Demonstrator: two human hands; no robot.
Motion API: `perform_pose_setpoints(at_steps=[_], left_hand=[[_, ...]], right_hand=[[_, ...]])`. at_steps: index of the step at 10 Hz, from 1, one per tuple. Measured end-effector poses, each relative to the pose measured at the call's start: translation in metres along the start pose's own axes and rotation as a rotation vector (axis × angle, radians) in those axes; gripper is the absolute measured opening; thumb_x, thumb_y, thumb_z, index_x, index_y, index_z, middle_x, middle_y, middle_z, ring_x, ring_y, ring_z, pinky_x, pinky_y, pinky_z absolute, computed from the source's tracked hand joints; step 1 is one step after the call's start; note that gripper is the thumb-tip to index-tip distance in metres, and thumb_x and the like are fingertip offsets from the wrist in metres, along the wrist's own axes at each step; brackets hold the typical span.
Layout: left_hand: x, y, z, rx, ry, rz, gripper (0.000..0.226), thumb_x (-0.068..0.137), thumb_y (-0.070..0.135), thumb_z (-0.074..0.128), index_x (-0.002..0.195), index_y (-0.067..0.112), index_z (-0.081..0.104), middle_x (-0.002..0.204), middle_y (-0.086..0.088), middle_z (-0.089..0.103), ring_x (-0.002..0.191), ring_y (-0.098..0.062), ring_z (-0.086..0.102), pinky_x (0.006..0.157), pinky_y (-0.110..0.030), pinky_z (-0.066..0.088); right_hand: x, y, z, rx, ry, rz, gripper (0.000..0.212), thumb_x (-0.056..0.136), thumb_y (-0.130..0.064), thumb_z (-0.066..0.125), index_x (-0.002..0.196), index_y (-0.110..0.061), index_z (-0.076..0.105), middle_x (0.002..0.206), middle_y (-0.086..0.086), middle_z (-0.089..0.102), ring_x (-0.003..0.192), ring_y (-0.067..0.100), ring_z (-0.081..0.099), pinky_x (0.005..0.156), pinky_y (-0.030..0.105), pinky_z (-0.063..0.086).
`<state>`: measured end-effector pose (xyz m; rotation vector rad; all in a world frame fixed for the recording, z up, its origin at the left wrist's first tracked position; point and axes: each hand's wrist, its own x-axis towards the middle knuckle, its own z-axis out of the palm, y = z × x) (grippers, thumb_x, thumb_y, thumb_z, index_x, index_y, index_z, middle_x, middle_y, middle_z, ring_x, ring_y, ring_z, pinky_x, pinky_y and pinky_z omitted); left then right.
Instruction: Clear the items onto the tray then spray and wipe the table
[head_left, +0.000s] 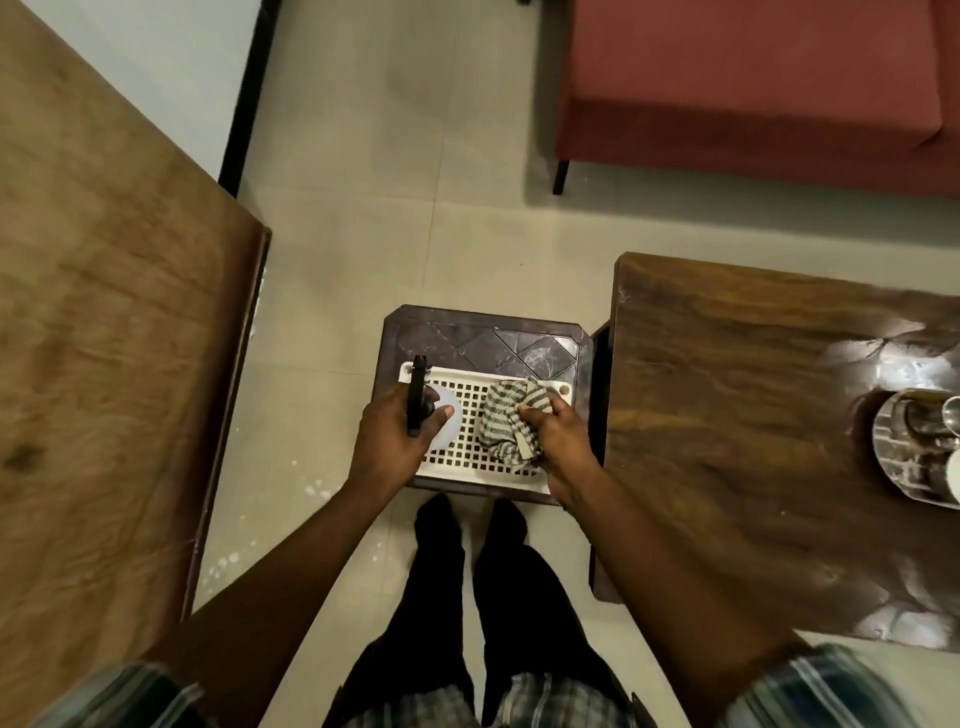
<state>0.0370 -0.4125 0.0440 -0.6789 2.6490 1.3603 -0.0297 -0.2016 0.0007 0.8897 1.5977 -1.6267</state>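
A white perforated tray (470, 415) lies on a small dark stool (483, 335) below me. My left hand (392, 441) grips a spray bottle (444, 415) with a black trigger head and a pale body, over the tray's left side. A striped grey cloth (506, 415) is bunched on the tray's right side, and my right hand (553, 441) grips it. To the right stands the dark wooden table (727, 415). A shiny steel tray (896, 441) with steel vessels sits at its right edge, partly cut off by the frame.
A large light-brown wooden surface (104, 338) fills the left. A red sofa (753, 78) stands at the back right on the tiled floor (389, 208). My legs in dark trousers (467, 571) are just in front of the stool.
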Motion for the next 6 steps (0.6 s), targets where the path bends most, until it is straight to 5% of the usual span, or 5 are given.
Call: perform_pose_setpoints(at_steps=[1,2,4,5,6], left_hand=[[0.013,-0.013,0.008,0.014,-0.028,-0.006,0.024,0.094,0.032,0.081,0.107,0.013,0.074,0.098,-0.007,0.077,0.09,-0.02,0.073,0.086,-0.032,0.059],[0.023,-0.021,0.015,0.013,-0.055,-0.012,0.026,0.094,0.029,0.082,0.108,0.009,0.074,0.098,-0.011,0.076,0.089,-0.021,0.072,0.08,-0.009,0.049],[0.022,-0.026,0.018,0.041,-0.075,-0.012,0.031,0.089,0.034,0.085,0.112,0.017,0.072,0.102,-0.004,0.072,0.092,-0.018,0.07,0.086,-0.03,0.054],[0.018,-0.027,0.014,0.063,-0.085,-0.01,0.033,0.089,0.025,0.085,0.118,0.017,0.071,0.108,-0.005,0.071,0.094,-0.017,0.069,0.088,-0.031,0.055],[0.007,-0.032,0.006,0.124,-0.095,-0.004,0.054,0.086,-0.007,0.071,0.134,0.017,0.065,0.126,-0.009,0.068,0.103,-0.025,0.068,0.086,-0.031,0.056]], right_hand=[[0.023,0.007,0.004,-0.069,0.021,0.007,0.029,0.099,-0.015,0.068,0.125,-0.028,0.069,0.114,0.006,0.082,0.097,0.03,0.081,0.071,0.047,0.067],[0.044,0.018,0.004,-0.217,0.089,-0.056,0.036,0.098,-0.012,0.07,0.131,-0.025,0.068,0.118,0.006,0.08,0.103,0.03,0.079,0.091,0.056,0.065],[0.026,0.018,-0.001,-0.577,0.219,-0.223,0.055,0.095,-0.021,0.075,0.147,-0.026,0.06,0.127,0.001,0.076,0.113,0.023,0.073,0.1,0.036,0.059],[0.013,0.019,0.001,-0.646,0.285,-0.324,0.059,0.093,-0.017,0.073,0.149,-0.025,0.057,0.132,0.003,0.074,0.116,0.027,0.071,0.099,0.037,0.058],[-0.005,0.025,0.004,-0.685,0.325,-0.425,0.061,0.092,-0.017,0.07,0.15,-0.026,0.054,0.144,0.003,0.066,0.126,0.028,0.066,0.105,0.042,0.056]])
